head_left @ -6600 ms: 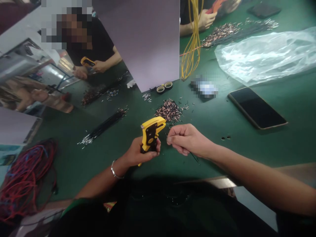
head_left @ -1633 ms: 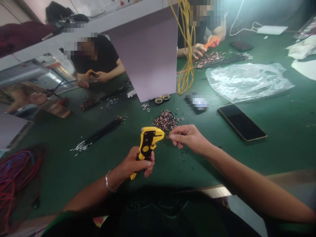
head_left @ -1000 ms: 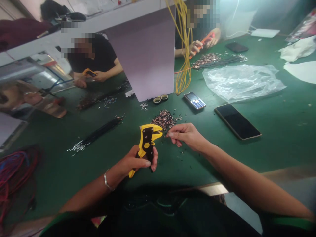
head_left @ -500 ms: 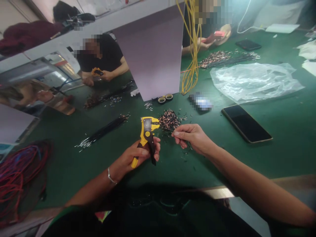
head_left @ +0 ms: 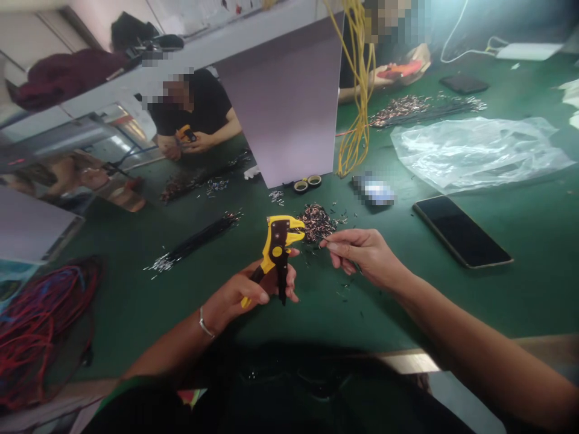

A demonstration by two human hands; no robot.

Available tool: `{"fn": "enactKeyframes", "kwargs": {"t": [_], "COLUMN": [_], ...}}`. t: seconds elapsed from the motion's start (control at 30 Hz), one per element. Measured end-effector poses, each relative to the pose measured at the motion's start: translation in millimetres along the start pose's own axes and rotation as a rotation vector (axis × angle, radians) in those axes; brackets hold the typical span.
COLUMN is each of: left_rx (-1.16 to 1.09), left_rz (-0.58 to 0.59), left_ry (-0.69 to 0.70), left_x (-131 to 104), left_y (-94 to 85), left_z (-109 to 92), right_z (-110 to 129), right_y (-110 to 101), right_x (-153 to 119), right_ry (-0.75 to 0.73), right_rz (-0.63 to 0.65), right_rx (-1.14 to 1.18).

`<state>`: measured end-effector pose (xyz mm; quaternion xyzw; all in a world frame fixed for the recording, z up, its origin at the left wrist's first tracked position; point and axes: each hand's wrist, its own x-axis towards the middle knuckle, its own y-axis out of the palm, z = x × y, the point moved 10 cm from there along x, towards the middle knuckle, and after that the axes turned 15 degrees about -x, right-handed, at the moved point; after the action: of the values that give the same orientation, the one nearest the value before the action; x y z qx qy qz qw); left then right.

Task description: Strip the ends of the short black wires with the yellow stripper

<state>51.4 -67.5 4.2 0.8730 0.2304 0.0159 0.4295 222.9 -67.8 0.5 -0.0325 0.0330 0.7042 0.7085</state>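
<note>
My left hand (head_left: 253,286) is wrapped around the handles of a yellow and black wire stripper (head_left: 277,241), its yellow jaws apart and pointing right. My right hand (head_left: 364,250) pinches a thin dark wire (head_left: 324,239) between thumb and fingertips, just right of the jaws. The wire's near end shows below the palm; the rest is partly covered by the fingers. Behind the jaws lies a heap of short wire scraps (head_left: 318,220), black with copper ends. To the left rests a bundle of black wires (head_left: 199,240) with bare silvery tips.
A phone (head_left: 461,232) and a clear plastic bag (head_left: 479,150) lie to the right. Tape rolls (head_left: 307,183) sit by a white panel (head_left: 289,114), near hanging yellow cables (head_left: 355,120). Red and blue cables (head_left: 40,325) coil at left. Co-workers' hands are busy across the green table (head_left: 452,301).
The view has shifted slightly, moving everything a little to the right. The wire stripper has turned a little in my left hand; my right hand stays beside the scraps, the wire showing more plainly.
</note>
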Motion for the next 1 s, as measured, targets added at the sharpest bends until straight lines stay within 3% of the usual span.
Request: {"fn": "enactKeyframes", "kwargs": {"t": [0.47, 1.0], "left_rx": [-0.06, 0.017], "left_rz": [0.071, 0.042], "left_ry": [-0.071, -0.047], "left_x": [1, -1], "left_y": [5.1, 8.4], "left_z": [12, 12], "right_z": [18, 17], "right_y": [-9, 0], "right_x": [-5, -3], "right_ry": [-0.072, -0.083], "right_rz": [-0.071, -0.007], "right_rx": [-0.182, -0.189]}}
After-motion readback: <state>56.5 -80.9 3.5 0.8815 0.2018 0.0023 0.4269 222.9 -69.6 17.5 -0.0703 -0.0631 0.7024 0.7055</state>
